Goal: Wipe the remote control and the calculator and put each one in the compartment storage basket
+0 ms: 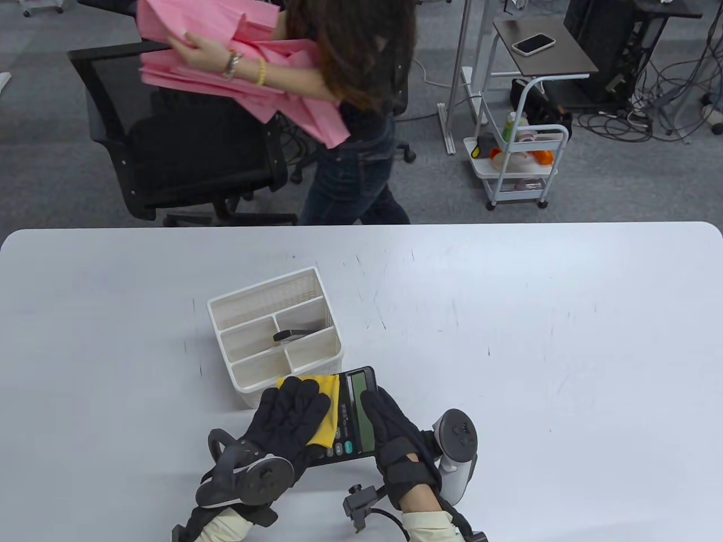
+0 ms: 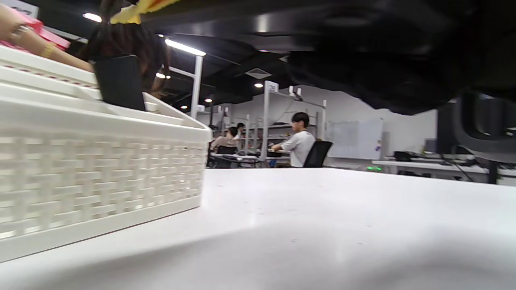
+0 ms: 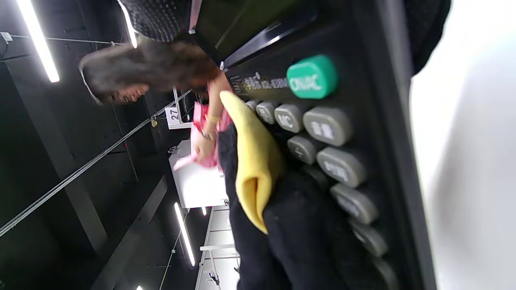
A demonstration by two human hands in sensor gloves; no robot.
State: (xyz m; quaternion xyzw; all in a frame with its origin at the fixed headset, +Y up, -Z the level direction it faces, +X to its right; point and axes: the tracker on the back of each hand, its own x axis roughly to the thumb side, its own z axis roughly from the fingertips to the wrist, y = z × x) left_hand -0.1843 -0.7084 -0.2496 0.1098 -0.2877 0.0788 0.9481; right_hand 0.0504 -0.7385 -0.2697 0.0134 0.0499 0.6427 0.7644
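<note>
Nearest the camera, at the bottom of the table view, the left hand lies with its gloved fingers stretched nearly straight and close together, pressing a yellow cloth flat onto the keypad of a black calculator. The right hand holds the calculator at its right edge, fingers lying along the display side; the thumb is hidden under the body, so how tightly it grips cannot be told. The calculator sits tilted, its far end raised beside the near corner of the white basket, which stands on the white table. Inside the basket, a dark remote leans in the middle compartment on the right; most of its length is hidden by the dividers. In the right wrist view, turned on its side, the cloth folds over grey keys next to a green key, and the left hand's black glove covers the lower keys; the key labels are too blurred to read. The left wrist view looks low across the table toward the woven wall of the basket, with the remote's dark end poking above the rim; the glove fills the upper right as a dark blur. Beyond the table, a person carries pink fabric past a black chair.
</note>
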